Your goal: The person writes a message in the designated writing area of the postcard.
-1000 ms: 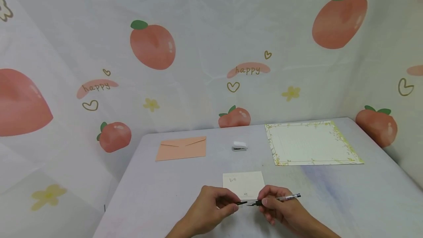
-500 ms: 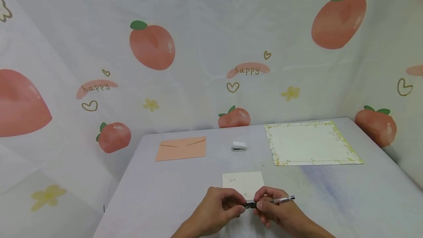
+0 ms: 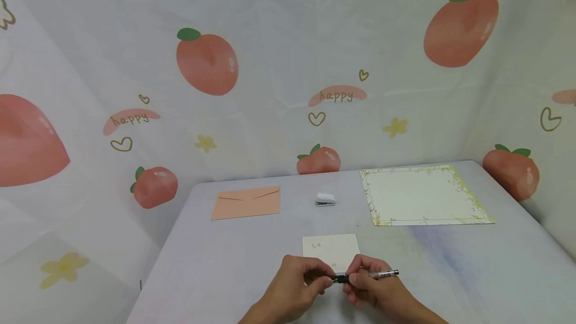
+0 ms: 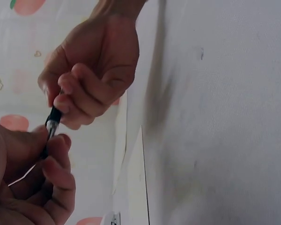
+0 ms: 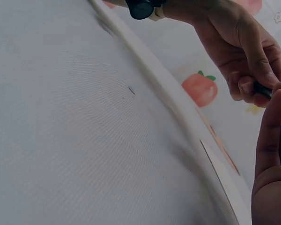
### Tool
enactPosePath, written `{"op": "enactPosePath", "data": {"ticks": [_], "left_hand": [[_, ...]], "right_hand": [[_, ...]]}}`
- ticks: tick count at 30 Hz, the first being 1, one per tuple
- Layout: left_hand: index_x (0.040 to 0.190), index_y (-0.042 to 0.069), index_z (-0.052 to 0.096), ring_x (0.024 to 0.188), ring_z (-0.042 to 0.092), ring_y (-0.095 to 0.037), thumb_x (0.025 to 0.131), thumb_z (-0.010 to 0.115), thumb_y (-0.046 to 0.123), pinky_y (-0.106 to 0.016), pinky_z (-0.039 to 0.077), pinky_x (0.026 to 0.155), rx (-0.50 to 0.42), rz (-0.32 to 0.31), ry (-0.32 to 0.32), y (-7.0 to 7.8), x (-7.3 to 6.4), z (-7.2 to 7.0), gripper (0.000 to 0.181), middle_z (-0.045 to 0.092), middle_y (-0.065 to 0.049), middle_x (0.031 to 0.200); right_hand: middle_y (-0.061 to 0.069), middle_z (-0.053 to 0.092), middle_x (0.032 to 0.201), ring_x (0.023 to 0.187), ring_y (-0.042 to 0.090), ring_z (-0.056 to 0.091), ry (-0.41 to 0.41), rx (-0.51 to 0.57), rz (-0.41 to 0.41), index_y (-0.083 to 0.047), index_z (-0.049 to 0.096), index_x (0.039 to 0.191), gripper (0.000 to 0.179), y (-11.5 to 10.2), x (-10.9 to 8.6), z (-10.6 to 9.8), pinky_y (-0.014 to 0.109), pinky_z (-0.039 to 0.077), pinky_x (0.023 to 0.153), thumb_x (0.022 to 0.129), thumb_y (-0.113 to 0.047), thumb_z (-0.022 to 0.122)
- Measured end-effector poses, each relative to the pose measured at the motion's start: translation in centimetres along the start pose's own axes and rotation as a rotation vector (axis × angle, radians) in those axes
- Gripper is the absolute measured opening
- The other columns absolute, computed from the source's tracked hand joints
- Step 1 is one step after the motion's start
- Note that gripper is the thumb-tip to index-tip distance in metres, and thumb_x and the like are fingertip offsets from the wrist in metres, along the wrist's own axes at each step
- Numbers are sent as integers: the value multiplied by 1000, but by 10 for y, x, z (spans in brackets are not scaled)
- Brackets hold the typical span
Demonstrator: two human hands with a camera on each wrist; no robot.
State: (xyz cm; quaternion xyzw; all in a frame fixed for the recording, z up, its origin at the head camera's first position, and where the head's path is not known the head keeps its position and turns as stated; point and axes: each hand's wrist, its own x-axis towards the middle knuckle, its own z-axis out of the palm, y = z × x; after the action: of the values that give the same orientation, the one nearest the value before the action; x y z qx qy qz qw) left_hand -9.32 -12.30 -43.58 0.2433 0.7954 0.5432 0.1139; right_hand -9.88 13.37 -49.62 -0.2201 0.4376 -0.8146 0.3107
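Observation:
Low over the table, both hands meet at a pen. My right hand (image 3: 380,286) pinches the pen (image 3: 384,274) by its dark grip section, with the clear barrel pointing right past the thumb. Against the tip end, my left hand (image 3: 292,289) pinches the pen's black cap (image 3: 335,279) between thumb and fingertips. The cap sits in line with the pen and covers its tip; fingers hide part of it. In the left wrist view, the cap's clear and metal-coloured part (image 4: 51,125) shows between the two hands. Just behind them lies a small white card (image 3: 330,251) with handwriting.
A peach-coloured envelope (image 3: 246,205) lies at the back left of the table (image 3: 216,264). A small white stapler (image 3: 325,199) stands at the back middle. Flower-bordered letter paper (image 3: 425,196) lies at the back right. A fruit-printed cloth (image 3: 270,129) hangs behind.
One second ago, the bare pen tip faced the cap across a small gap. The hands have come together, and the cap now covers the tip. The card and other things have stayed put.

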Motion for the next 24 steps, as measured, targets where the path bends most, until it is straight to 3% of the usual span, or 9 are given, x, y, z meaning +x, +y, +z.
{"op": "enactPosePath", "data": {"ticks": [9,19,24], "left_hand": [[99,7,83,72,65,5,98,80,0,-17,59,65,47,46,72,1,-2,3,7,83,-8,93],[101,8,83,71,66,4,98,81,5,-19,61,64,33,30,22,-2,-1,-2,5,83,-1,94],[103,11,84,71,70,-2,98,83,11,-19,60,62,-2,-25,4,-7,-1,-12,5,83,1,94]], "right_hand": [[0,83,108,94,7,78,15,43,-64,-14,69,112,29,6,3,8,22,65,83,113,4,46],[0,82,105,93,8,78,80,32,3,-14,69,111,23,4,3,12,23,66,82,113,0,50],[-1,82,108,94,9,78,87,-6,35,-14,74,119,35,-3,-2,7,25,66,84,117,-9,39]]}}
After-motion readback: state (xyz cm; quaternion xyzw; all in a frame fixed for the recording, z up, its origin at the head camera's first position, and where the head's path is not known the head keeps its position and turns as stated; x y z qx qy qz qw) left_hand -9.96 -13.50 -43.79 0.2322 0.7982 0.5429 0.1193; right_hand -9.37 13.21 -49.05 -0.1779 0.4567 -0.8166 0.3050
